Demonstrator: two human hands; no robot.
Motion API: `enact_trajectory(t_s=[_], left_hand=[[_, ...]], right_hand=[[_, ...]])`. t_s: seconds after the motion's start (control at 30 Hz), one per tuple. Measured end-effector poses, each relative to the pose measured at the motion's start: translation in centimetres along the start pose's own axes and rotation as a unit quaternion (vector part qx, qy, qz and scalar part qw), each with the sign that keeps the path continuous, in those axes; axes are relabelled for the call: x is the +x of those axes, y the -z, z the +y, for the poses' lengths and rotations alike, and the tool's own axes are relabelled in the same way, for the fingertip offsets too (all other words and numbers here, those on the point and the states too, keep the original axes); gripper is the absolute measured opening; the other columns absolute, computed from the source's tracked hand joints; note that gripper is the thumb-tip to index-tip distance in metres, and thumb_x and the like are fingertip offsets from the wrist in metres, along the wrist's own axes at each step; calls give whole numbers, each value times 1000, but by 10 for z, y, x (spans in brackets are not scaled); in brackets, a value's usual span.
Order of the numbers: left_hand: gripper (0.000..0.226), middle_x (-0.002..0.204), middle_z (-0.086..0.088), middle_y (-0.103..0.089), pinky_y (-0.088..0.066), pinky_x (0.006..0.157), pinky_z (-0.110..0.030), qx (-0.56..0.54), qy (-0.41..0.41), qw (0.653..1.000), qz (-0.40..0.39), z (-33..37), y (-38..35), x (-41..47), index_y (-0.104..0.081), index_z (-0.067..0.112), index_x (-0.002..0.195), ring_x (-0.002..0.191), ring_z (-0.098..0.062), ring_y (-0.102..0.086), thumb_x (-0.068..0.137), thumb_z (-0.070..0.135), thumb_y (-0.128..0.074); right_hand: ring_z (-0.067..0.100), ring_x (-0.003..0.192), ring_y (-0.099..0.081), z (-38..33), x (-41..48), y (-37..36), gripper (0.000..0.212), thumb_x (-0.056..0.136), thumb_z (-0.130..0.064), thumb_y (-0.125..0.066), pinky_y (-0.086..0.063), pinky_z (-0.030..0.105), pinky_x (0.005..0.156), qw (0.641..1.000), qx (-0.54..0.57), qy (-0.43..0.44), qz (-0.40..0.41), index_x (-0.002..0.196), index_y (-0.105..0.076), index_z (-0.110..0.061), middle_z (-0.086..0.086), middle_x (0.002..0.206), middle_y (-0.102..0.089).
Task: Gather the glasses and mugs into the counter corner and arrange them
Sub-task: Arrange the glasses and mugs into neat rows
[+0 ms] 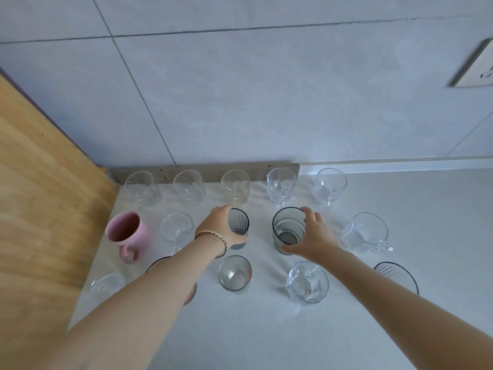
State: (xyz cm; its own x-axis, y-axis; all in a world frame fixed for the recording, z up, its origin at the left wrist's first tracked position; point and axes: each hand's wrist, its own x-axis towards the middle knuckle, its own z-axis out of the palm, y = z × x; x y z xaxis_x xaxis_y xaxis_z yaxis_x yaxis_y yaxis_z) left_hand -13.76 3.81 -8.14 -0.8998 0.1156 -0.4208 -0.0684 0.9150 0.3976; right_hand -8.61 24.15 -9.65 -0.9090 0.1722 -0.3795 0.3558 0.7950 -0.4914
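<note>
Left hand (pixel 220 227): fingers (pixel 222 209) curled round the grey striped glass (pixel 240 222), thumb on its near side.
Grey striped glass: upright in the middle row of the table (pixel 266 329).
Right hand (pixel 314 237): fingers (pixel 306 210) hooked over the far rim of the second grey glass (pixel 288 228), thumb against its near wall.
Second grey glass: upright, near the first, not touching it.
Clear mugs (pixel 281 184): five in a row along the table's back edge, starting at the back-left corner.
Pink mug (pixel 128 232): by the left edge, beside the wooden panel (pixel 40 209).
Small clear glass (pixel 234 273): front row, between the two forearms.
</note>
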Motion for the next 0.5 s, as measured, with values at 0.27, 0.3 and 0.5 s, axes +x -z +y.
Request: enact_trajectory(t_s=[0.27, 0.3, 0.5], left_hand=[[85, 144, -4, -38, -44, 101, -36, -1, 0, 1000, -5, -3, 1, -1, -34, 22, 141, 128, -24, -48, 69, 36, -77], [85, 144, -4, -38, -44, 101, -36, 1, -3, 1000, -6, -3, 1, 0, -34, 22, 141, 128, -24, -47, 70, 36, -77], [85, 144, -4, -37, -46, 100, -37, 23, -12, 999, -20, -8, 2, 4, -32, 21, 141, 127, -25, -48, 70, 37, -76]], right_hand=[[28, 121, -49, -15, -5, -22, 103, 65, -44, -80, -45, 36, 97, 999, 27, -22, 41, 143, -20, -13, 6, 134, -37], [28, 121, -49, -18, -4, -23, 102, 65, -44, -79, -45, 37, 98, 998, 29, -25, 47, 142, -21, -12, 7, 134, -37], [29, 120, -49, -27, -5, -26, 97, 65, -41, -77, -44, 36, 98, 997, 18, -42, 55, 139, -23, -11, 8, 130, -39]])
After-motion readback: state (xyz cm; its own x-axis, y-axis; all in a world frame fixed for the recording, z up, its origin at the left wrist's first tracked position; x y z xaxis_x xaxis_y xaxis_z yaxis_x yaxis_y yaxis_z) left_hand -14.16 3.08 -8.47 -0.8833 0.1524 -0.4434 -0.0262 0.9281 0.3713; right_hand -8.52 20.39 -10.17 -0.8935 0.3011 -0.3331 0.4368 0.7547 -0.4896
